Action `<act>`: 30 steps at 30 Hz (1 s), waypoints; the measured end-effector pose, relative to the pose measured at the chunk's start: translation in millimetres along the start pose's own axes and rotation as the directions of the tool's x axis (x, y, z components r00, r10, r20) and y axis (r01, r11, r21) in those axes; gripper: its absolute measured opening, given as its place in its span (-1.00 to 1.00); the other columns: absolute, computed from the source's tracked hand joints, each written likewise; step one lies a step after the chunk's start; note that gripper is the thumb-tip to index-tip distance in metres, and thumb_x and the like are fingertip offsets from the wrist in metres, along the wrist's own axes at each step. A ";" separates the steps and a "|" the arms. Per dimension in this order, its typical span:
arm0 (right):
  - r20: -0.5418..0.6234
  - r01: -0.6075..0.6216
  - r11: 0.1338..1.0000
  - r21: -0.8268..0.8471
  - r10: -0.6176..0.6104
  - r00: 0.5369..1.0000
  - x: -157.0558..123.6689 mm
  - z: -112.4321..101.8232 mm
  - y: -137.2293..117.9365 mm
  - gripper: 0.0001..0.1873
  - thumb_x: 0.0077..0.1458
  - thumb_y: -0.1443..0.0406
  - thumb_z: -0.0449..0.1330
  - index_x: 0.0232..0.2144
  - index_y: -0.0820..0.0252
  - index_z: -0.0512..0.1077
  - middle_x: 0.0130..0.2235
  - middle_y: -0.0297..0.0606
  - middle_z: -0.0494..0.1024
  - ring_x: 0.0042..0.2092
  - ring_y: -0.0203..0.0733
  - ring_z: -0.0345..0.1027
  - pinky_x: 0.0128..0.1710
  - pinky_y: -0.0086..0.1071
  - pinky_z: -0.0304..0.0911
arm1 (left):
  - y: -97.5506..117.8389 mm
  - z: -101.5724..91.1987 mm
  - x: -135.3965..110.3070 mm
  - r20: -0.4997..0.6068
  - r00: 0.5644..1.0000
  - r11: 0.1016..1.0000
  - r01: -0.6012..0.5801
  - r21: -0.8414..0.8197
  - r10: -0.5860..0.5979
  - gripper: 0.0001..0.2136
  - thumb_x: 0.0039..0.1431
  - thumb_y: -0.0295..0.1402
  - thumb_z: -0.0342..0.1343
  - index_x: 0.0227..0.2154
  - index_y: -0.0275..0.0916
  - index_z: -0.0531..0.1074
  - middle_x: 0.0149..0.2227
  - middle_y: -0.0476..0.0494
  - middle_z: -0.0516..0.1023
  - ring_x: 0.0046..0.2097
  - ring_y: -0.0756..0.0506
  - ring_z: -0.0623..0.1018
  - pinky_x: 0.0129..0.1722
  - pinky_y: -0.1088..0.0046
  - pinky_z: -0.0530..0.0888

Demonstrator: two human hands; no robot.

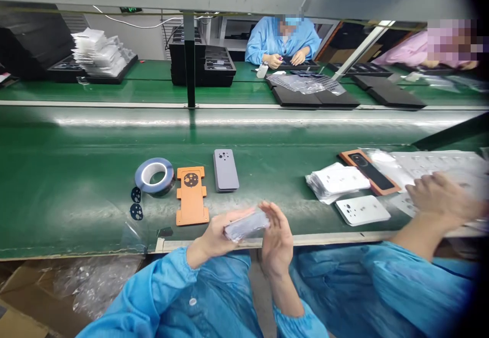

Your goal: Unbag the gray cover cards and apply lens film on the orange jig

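Above the front edge of the bench, my left hand (217, 232) is closed around a stack of thin phone back covers (247, 225), pale lilac-grey and somewhat blurred. My right hand (277, 238) presses against the right end of the same stack, its fingers bent over that end and its thumb mostly hidden. Just beyond the hands lies an orange jig (192, 203) with a black camera-shaped patch near its top. To its right is another lilac phone back cover stack (226, 170), lying flat with camera holes at its far end.
Left of the jig are a blue tape roll (155, 176) and black camera-shaped stickers (136, 212). At right, a co-worker's hand (445, 198) is near white covers (362, 210), a white stack (336, 181) and another orange jig (369, 171). Black trays (219, 68) stand across the divider.
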State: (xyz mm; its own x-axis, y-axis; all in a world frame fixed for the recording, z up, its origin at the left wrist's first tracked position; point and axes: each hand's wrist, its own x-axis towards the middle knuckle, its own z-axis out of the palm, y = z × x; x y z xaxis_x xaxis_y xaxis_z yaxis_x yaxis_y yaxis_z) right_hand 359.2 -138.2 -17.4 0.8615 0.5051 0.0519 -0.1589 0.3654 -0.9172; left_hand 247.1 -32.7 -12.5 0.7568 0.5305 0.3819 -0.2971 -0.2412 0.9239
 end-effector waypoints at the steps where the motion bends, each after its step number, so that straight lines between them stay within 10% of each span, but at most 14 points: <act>1: 0.076 0.081 0.996 -0.043 -0.078 0.994 8.4 0.4 -6.4 -0.48 0.18 -0.05 0.13 0.03 0.12 0.49 0.04 -0.10 0.56 0.10 0.06 0.40 0.16 0.00 0.19 | -5.1 -2.2 6.8 0.102 0.992 0.996 -0.081 0.030 0.078 -0.52 0.12 -0.32 0.28 0.12 -0.21 0.41 0.14 -0.34 0.53 0.18 -0.31 0.50 0.16 0.07 0.44; 5: 0.342 0.275 0.957 -0.093 -0.229 0.911 22.0 17.9 -14.8 -0.51 0.26 -0.06 0.01 -0.24 0.13 0.57 -0.17 -0.10 0.65 0.00 0.12 0.47 0.06 0.05 0.27 | -17.3 -3.5 23.6 0.174 0.967 0.949 -0.224 0.221 0.187 -0.68 0.14 -0.30 0.26 -0.03 -0.19 0.48 0.01 -0.32 0.58 0.14 -0.30 0.49 0.13 0.02 0.42; 8: 0.307 0.331 0.941 -0.064 -0.297 0.904 20.3 35.0 -8.0 -0.55 0.33 0.04 -0.04 -0.40 0.11 0.51 -0.23 -0.14 0.66 -0.03 0.10 0.50 0.01 0.05 0.31 | -15.0 -2.1 16.9 -0.049 0.972 0.919 -0.202 0.340 0.232 -0.57 0.07 -0.20 0.30 -0.02 -0.20 0.41 -0.07 -0.31 0.53 0.00 -0.27 0.53 -0.03 0.10 0.48; 13: 0.177 0.337 0.932 -0.130 -0.313 0.933 13.9 47.7 4.5 -0.55 0.33 0.04 -0.02 -0.42 0.14 0.47 -0.40 -0.17 0.59 -0.31 -0.04 0.51 -0.24 -0.12 0.38 | -0.6 11.2 5.2 -0.446 0.851 0.956 -0.202 0.211 0.279 -0.25 0.05 0.24 0.07 0.13 -0.25 0.25 0.04 -0.41 0.41 0.06 -0.37 0.47 0.02 -0.02 0.41; 30: 0.076 0.361 0.902 -0.236 -0.353 0.933 24.0 60.6 30.0 -0.29 0.22 -0.28 -0.28 -0.41 0.12 0.33 -0.42 -0.26 0.38 -0.41 -0.12 0.34 -0.41 -0.25 0.27 | -29.7 21.5 26.9 -0.445 0.870 0.973 -0.141 0.185 0.210 -0.47 0.21 0.20 -0.07 -0.17 -0.21 0.36 -0.12 -0.33 0.58 -0.09 -0.25 0.60 -0.14 0.21 0.53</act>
State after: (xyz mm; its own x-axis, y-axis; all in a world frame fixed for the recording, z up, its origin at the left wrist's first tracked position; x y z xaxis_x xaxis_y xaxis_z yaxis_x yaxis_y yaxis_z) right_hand 345.9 -67.8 -19.7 0.8228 0.4017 0.4022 0.2810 0.3276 -0.9021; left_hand 288.8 -28.6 -30.1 0.3371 0.7727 0.5379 -0.2879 -0.4594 0.8403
